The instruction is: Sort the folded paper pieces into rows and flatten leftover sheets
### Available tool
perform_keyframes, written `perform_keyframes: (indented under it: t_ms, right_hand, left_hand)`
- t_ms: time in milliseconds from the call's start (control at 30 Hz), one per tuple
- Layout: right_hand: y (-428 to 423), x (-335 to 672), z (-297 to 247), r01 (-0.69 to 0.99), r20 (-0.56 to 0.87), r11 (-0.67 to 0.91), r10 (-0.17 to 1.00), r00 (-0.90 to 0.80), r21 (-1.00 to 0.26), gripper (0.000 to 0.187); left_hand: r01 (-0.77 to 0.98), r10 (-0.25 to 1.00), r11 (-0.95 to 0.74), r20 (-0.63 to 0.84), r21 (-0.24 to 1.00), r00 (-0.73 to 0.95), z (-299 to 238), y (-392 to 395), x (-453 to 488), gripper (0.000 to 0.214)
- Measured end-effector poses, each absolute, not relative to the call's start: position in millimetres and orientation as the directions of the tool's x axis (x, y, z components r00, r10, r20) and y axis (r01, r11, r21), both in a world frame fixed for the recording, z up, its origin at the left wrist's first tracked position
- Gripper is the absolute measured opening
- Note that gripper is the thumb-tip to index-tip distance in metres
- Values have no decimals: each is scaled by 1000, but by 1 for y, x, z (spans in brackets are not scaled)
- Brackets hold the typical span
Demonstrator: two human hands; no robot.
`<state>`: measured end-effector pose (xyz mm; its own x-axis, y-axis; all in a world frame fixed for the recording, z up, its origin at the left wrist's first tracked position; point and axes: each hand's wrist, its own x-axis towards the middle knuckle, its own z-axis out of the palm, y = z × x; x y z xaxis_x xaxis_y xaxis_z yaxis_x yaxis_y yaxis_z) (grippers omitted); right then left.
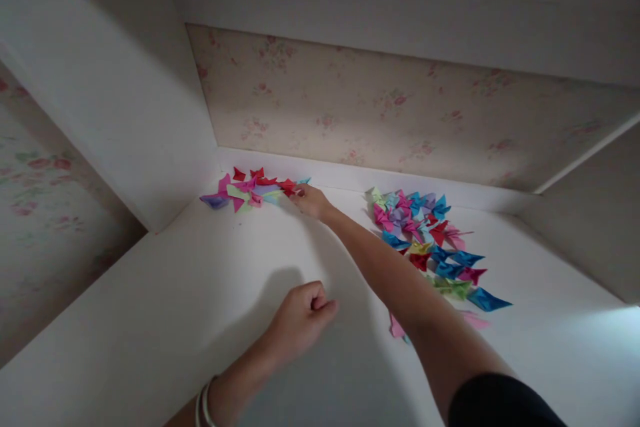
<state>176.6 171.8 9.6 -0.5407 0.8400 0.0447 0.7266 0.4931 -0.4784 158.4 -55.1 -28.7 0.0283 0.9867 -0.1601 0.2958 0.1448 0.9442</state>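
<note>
At the back of the white surface (200, 307), my right hand (311, 203) reaches to a small row of folded paper cranes (237, 190). Its thumb and fingers pinch a red paper crane (287, 186) at the row's right end. Pink, red, purple, pale green and light blue cranes lie close together there. My left hand (303, 320) is curled into a fist above the surface, nearer to me, with nothing showing in it. A larger group of paper cranes (415, 213), in many colours, lies to the right, partly hidden behind my right forearm.
A white ledge (340, 173) and a flowered wall panel (325, 107) stand behind the cranes. White side panels (175, 147) rise at the left and a grey one (590, 213) at the right. An overhead board (375, 0) spans the top.
</note>
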Motion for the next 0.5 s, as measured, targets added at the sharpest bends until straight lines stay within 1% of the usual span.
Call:
perform_keyframes:
  t_ms: [200,333,500]
  right_hand:
    - [212,124,-9,781,77,400,906,-417,-479,46]
    - [221,114,-18,795,87,372,921,-379,-479,38]
    - [220,115,-23,757,149,430,898,-414,-492,27]
  left_hand:
    - [338,981,170,-191,926,32,-34,-49,157,38]
    - [325,977,184,-207,928,38,-35,-49,157,36]
    - [344,987,144,-160,928,18,-31,-51,159,32]
